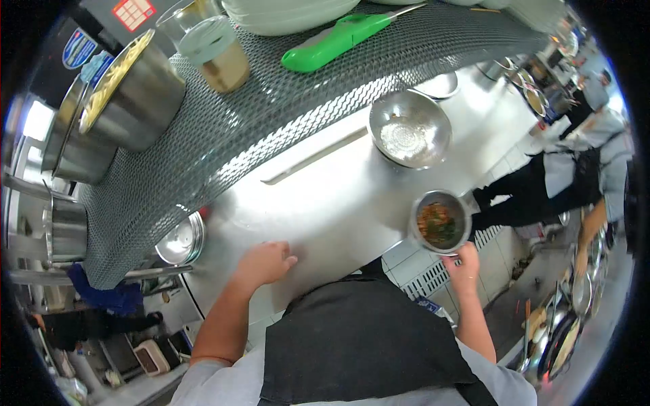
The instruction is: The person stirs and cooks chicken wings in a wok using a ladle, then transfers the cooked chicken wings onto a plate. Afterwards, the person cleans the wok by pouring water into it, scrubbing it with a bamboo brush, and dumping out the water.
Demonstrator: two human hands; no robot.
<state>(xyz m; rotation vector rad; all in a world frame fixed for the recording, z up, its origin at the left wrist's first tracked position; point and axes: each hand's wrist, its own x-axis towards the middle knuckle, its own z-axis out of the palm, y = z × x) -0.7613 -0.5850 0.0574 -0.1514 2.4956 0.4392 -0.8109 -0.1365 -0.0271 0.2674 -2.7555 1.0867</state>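
Note:
At the right edge of the steel counter (318, 196), my right hand (463, 268) grips the near rim of a small metal bowl (464, 227). Chopped orange-brown food with green bits (437, 223) lies inside that bowl. My left hand (265, 262) is over the counter's near edge, its fingers curled in and the thumb showing; I see nothing in it. A larger metal mixing bowl (437, 115) with white residue at its bottom sits farther back on the counter. Stacked metal bowls (179, 243) stand left of my left hand, partly under the shelf.
Above the counter runs a mesh-covered shelf (271, 101) bearing a green gas lighter (338, 42), a plastic cup (220, 61) and a steel pot of pale strips (139, 95). Another person (575, 169) stands at the right near a stove with pans (565, 338). A floor grate (426, 279) is below.

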